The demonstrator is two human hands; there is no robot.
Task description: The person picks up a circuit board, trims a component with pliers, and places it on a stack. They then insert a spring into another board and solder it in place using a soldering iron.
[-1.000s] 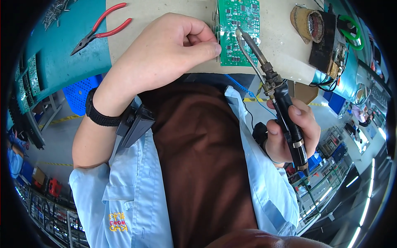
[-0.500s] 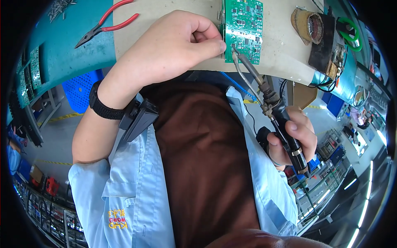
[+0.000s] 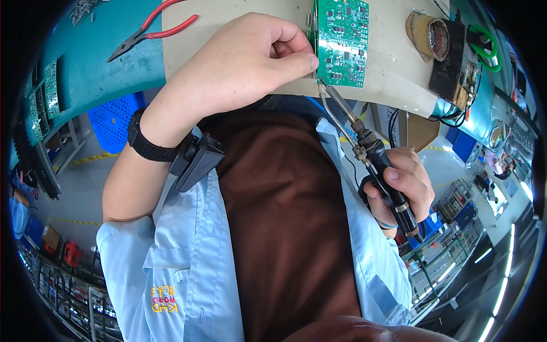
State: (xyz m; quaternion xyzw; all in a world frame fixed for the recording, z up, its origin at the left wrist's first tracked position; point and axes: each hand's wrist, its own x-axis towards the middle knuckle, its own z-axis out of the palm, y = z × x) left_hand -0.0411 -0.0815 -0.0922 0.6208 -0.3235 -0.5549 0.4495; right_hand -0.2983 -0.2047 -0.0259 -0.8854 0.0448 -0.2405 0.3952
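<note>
A green circuit board [image 3: 343,43] lies on the tan mat, with a row of metal pins along its left edge. My left hand [image 3: 256,60] is closed at that edge, thumb and forefinger pinching it; the fingertips' inner side is hidden. In my right hand [image 3: 405,182] is a black-handled soldering iron [image 3: 376,153], with a thin metal feed tube running beside its shaft. The iron slants up and left, its tip at the board's near left corner. Whether the tip touches the board I cannot tell.
Red-handled pliers [image 3: 139,39] lie on the teal mat [image 3: 85,68] at left, below some small metal parts [image 3: 83,10]. To the right stand a round tan holder [image 3: 428,37] and a green ring-shaped thing [image 3: 485,43]. More boards [image 3: 50,91] sit far left. A blue basket [image 3: 114,122] is below the table.
The soldering iron's tip has moved toward me, from over the board's lower left part to its near corner. My left hand keeps its pinch at the edge. The whole view has shifted slightly.
</note>
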